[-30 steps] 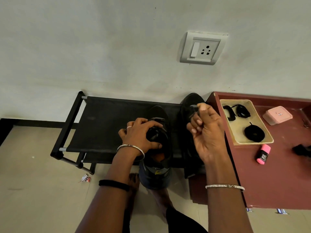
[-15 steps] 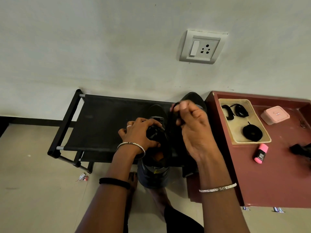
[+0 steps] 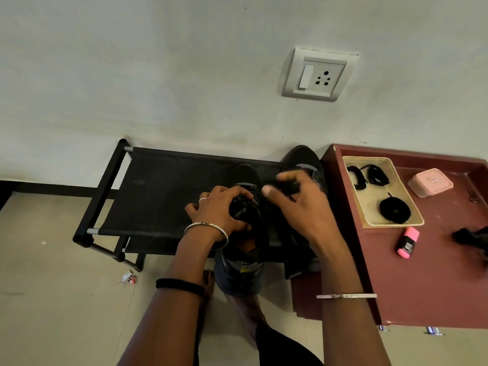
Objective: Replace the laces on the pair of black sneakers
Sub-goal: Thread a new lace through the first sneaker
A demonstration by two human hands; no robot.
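Note:
Two black sneakers stand on a black fabric shoe rack (image 3: pixel 163 194). The left sneaker (image 3: pixel 244 270) is in the middle, heel toward me; my left hand (image 3: pixel 220 213) grips its tongue and lacing area. My right hand (image 3: pixel 295 207) is curled just right of it and pinches a black lace (image 3: pixel 289 187) beside the eyelets. The right sneaker (image 3: pixel 301 157) shows its toe behind my right hand. A beige tray (image 3: pixel 369 223) on the red table holds black lace bundles (image 3: pixel 394 210).
The red table (image 3: pixel 435 273) at the right also carries a pink box (image 3: pixel 430 182), a pink highlighter (image 3: pixel 408 243) and a black object (image 3: pixel 470 237) at its right edge. A wall socket (image 3: pixel 318 75) sits above. A wrapper scrap (image 3: pixel 128 277) lies on the floor. My bare feet stand below the rack.
My right hand has moved from above the right sneaker leftward and down toward the left sneaker, carrying the lace with it. My left hand has kept its grip.

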